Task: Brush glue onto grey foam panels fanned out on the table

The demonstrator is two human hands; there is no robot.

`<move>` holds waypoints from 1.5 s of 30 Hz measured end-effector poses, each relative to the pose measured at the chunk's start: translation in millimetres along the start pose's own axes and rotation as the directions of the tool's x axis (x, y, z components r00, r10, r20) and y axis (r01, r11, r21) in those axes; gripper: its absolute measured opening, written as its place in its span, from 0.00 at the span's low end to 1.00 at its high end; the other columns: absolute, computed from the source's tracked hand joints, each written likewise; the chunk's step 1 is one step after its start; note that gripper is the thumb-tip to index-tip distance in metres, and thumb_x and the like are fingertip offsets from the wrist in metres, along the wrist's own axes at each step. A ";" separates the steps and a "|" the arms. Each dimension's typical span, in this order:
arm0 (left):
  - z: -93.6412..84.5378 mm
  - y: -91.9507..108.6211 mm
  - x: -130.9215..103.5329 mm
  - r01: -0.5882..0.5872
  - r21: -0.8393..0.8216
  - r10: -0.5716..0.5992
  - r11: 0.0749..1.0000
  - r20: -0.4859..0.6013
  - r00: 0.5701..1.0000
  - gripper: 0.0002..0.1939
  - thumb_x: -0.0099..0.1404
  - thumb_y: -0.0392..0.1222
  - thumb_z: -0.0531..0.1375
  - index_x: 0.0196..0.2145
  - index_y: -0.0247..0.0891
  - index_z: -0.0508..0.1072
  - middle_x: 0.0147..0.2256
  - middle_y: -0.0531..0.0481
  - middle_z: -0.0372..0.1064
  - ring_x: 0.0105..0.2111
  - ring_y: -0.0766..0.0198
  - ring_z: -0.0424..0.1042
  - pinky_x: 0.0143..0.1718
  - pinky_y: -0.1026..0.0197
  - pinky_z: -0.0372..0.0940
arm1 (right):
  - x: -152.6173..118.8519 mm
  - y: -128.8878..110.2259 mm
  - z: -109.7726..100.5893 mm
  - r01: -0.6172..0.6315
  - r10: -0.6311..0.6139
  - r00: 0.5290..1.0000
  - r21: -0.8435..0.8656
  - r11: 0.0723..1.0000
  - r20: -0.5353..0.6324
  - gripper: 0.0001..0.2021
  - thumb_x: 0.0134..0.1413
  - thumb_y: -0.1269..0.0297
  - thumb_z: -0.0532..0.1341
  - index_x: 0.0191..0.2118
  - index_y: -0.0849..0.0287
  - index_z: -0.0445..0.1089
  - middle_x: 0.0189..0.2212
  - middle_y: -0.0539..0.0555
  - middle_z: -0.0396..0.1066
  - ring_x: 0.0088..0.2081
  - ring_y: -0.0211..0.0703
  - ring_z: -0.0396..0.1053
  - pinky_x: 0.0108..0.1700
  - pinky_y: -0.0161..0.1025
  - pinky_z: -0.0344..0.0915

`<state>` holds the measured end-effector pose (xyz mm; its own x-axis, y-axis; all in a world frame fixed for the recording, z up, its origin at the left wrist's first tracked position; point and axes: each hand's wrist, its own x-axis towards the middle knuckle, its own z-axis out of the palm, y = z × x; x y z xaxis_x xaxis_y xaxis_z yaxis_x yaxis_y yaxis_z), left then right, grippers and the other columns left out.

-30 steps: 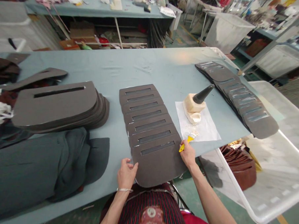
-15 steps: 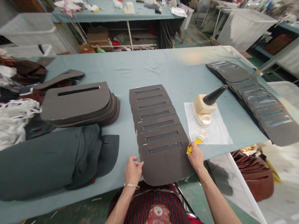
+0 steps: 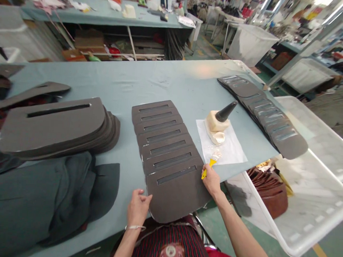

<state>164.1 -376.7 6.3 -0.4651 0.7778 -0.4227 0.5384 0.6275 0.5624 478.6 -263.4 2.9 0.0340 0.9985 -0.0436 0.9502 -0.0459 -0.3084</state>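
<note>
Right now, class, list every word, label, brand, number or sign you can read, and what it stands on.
None can be read.
White sheet on the far table: dark marks, too small and blurred to read.
Yellow brush in the right hand: no lettering visible.
Dark slotted panels: no lettering visible.

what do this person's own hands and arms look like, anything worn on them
The left hand is gloveless, with a thin, silvery bracelet at the wrist. The right hand is gloveless too, no bracelet visible. No sleeve shows on either forearm.
</note>
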 end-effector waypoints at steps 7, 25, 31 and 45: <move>-0.5 1.2 -2.6 0.004 -0.004 -0.004 1.000 -0.003 1.000 0.17 0.57 0.49 0.57 0.42 0.42 0.59 0.28 0.54 0.73 0.32 0.58 0.73 0.33 0.61 0.58 | -3.1 0.2 -0.6 0.006 -0.006 1.000 -0.002 1.000 -0.002 0.08 0.52 0.74 0.54 0.39 0.58 0.62 0.30 0.50 0.64 0.28 0.35 0.58 0.27 0.33 0.43; 1.3 -1.6 -1.0 -0.006 -0.003 0.006 1.000 0.005 1.000 0.18 0.57 0.51 0.57 0.41 0.43 0.59 0.28 0.54 0.73 0.33 0.58 0.72 0.35 0.60 0.59 | -6.0 -3.3 -3.2 0.004 -0.004 1.000 -0.031 1.000 -0.010 0.11 0.49 0.77 0.54 0.39 0.58 0.63 0.31 0.50 0.63 0.28 0.35 0.58 0.29 0.34 0.46; 2.3 -3.7 -1.7 -0.026 -0.023 0.025 0.999 -0.015 1.000 0.17 0.57 0.50 0.58 0.41 0.42 0.59 0.27 0.55 0.72 0.31 0.59 0.72 0.34 0.60 0.59 | -6.3 -4.4 -2.6 0.018 -0.017 1.000 -0.071 0.997 0.014 0.11 0.51 0.76 0.54 0.40 0.58 0.63 0.31 0.51 0.63 0.28 0.35 0.58 0.29 0.34 0.46; -0.1 -3.0 -23.1 -0.496 0.131 0.513 0.858 -0.216 0.831 0.13 0.63 0.48 0.54 0.41 0.39 0.65 0.43 0.43 0.64 0.44 0.55 0.67 0.45 0.51 0.63 | -16.2 -37.9 -50.8 0.188 -0.195 0.968 -0.054 0.981 -0.157 0.18 0.62 0.55 0.53 0.52 0.59 0.65 0.37 0.61 0.67 0.40 0.49 0.64 0.41 0.41 0.59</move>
<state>173.2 -396.6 14.5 -0.2616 0.9609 0.0909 0.7850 0.1569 0.5993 457.9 -276.2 63.6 -0.1032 0.9805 0.1672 0.9549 0.1447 -0.2592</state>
